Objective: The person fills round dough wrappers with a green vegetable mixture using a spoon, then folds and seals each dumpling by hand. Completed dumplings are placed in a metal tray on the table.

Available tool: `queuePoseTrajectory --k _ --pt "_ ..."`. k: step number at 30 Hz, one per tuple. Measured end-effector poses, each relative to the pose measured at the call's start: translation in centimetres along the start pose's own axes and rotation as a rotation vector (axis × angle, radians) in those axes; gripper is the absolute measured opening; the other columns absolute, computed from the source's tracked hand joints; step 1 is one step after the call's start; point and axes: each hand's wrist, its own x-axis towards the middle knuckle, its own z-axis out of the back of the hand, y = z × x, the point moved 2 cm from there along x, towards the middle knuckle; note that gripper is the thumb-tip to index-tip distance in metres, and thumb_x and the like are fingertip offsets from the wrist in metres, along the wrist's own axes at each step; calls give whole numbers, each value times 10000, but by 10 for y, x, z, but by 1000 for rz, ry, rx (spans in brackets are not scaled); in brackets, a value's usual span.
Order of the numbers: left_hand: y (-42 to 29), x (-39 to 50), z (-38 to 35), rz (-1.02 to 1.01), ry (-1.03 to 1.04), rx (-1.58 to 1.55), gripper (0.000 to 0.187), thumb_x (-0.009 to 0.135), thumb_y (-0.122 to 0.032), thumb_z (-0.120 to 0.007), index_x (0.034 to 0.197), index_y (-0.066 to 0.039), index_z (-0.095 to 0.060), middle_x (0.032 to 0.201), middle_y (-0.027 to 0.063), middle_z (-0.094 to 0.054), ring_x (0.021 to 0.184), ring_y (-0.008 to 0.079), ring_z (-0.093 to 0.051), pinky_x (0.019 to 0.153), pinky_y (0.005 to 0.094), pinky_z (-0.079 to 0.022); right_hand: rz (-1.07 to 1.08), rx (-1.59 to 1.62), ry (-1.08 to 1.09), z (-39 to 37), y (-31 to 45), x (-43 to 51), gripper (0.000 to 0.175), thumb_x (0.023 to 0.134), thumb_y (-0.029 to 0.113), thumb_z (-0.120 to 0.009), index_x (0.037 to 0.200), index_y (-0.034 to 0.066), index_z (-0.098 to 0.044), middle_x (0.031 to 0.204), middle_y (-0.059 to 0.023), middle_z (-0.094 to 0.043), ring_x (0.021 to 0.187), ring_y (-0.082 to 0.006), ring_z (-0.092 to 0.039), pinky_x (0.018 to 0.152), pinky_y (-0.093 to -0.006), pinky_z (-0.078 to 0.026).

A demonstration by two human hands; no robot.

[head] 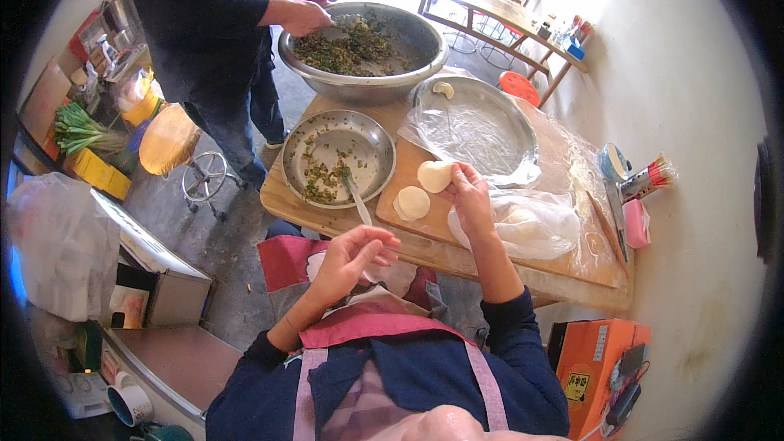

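Note:
My right hand (468, 193) pinches a round dough wrapper (435, 176) by its edge, above the wooden board. Just below it, a small stack of dough wrappers (411, 203) lies on the cutting board (392, 171). My left hand (358, 257) is in front of the table edge, fingers loosely apart and holding nothing. Near it, a spoon handle (360, 202) leans out of a steel bowl (380, 135) with chopped green filling (321, 180). A round tray (490, 128) lined with plastic film carries one folded dumpling (443, 90). Plastic-wrapped dough (520, 220) sits beside my right wrist.
Across the table a person (208, 30) has a hand in a large steel basin (367, 79) of filling. A rolling pin (606, 233) and flour (582, 177) are at right, near a chopstick holder (643, 184) and pink box (637, 223). A stool (168, 141) stands left.

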Motion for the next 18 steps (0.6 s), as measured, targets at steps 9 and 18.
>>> queuePoseTrajectory --k 9,18 --pt "8 35 2 -28 -121 -600 538 1102 -367 -466 1426 63 -468 1414 177 -574 1274 265 -605 1089 486 -520 117 -391 404 -81 12 -66 237 976 37 -676 1203 -18 -638 1065 -82 -736 954 -131 -705 794 -270 -571" --pt "-3 -35 55 -94 -572 -575 431 1115 -286 -437 1342 74 -501 1357 279 -610 1253 385 -630 1058 494 -545 840 -1305 540 -108 -13 -51 432 813 54 -669 1245 60 -666 993 -123 -577 981 -314 -611 827 -420 -518"
